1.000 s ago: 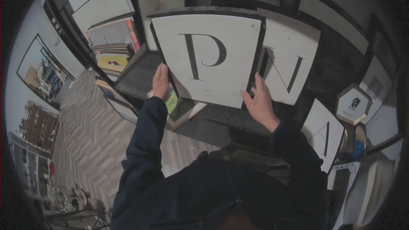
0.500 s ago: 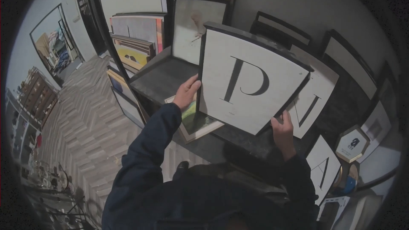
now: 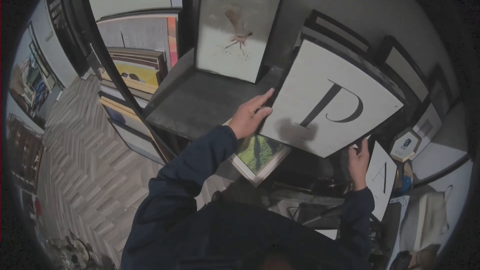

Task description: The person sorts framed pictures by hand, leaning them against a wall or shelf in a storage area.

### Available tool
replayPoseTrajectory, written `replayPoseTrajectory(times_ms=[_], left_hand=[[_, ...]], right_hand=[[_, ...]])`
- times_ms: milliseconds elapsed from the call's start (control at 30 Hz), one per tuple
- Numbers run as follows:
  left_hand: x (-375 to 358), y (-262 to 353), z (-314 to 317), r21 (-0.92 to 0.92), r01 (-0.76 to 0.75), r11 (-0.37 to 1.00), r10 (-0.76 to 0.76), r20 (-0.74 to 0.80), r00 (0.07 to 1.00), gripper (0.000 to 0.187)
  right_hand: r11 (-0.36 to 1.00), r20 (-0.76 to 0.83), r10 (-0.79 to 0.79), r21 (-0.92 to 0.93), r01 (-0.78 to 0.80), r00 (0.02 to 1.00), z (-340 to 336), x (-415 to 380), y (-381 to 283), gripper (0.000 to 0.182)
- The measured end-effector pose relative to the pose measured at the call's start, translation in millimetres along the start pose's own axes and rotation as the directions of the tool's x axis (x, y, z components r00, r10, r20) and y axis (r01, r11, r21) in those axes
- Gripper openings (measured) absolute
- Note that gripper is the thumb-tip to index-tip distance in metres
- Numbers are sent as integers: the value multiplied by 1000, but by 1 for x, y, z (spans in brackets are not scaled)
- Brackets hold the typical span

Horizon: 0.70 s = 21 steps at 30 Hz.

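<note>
A black-edged framed print with a large letter P leans tilted on the dark shelf, in front of other frames. My left hand holds its left edge, thumb and forefinger at the side. At the lower right edge, my right hand grips with its fingertips, partly hidden by the frame. A shadow falls on the print's lower left. Just under my left hand lies a framed picture of green foliage. Beside my right hand stands a print with a letter A.
A framed picture of a hand stands at the back of the shelf. Several frames lean beneath at left, and more stand against the wall. A hexagonal frame is at right. Wooden floor stretches left.
The P print has moved right and back, tilting clockwise, and now covers the N print behind it. Both hands have moved right with it. The view has turned, showing more of the foliage picture.
</note>
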<state>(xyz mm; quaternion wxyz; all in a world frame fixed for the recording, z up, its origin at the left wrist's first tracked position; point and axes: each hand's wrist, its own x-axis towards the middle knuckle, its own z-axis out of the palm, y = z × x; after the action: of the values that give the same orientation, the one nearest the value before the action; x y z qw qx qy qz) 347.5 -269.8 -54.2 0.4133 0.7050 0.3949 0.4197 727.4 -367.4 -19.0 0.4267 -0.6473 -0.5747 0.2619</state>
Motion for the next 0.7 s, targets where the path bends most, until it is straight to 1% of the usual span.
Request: replayPoseTrajectory(times_ms=[100, 167, 200, 267, 300, 367, 400, 467, 500, 567, 600, 700], left_hand=[[10, 9, -28, 11, -72, 997, 72, -49, 996, 55], [16, 25, -47, 60, -68, 996, 77, -154, 985, 54], [19, 30, -60, 73, -65, 995, 78, -181, 980, 53], [20, 32, -80, 135, -33, 990, 71, -289, 955, 54], [20, 34, -93, 162, -20, 987, 70, -307, 949, 55], [17, 36, -117, 241, 9, 971, 92, -405, 910, 57], [16, 32, -131, 264, 20, 964, 97, -422, 901, 58], [16, 15, -163, 269, 11, 963, 121, -470, 874, 60], [16, 9, -174, 268, 6, 963, 127, -476, 870, 60], [15, 5, -190, 256, 41, 966, 107, -536, 838, 59], [17, -2, -200, 251, 45, 967, 104, -547, 831, 59], [27, -35, -237, 147, 36, 988, 53, -559, 827, 55]], right_hand=[[1000, -54, -19, 16, 20, 998, 11, 2, -29, 64], [997, -98, -72, 15, 73, 993, 20, 13, -40, 64], [996, -108, -85, 16, 87, 991, 27, 22, -52, 64], [997, -30, -51, 65, 52, 998, 41, 31, -78, 60], [995, -12, -35, 91, 36, 999, 51, 40, -87, 59], [1000, 32, -6, 22, 6, 999, 73, 60, -97, 71], [1000, 43, 9, 11, -9, 999, 86, 69, -103, 74], [1000, 96, 9, 3, -10, 995, 114, 88, -119, 40], [1000, 104, 15, 1, -15, 994, 127, 95, -125, 32], [998, 127, -50, 44, 45, 991, 155, 110, -137, 12], [997, 127, -66, 53, 59, 990, 170, 119, -140, 8], [990, 164, -104, 107, 87, 981, 222, 147, -150, 10]])
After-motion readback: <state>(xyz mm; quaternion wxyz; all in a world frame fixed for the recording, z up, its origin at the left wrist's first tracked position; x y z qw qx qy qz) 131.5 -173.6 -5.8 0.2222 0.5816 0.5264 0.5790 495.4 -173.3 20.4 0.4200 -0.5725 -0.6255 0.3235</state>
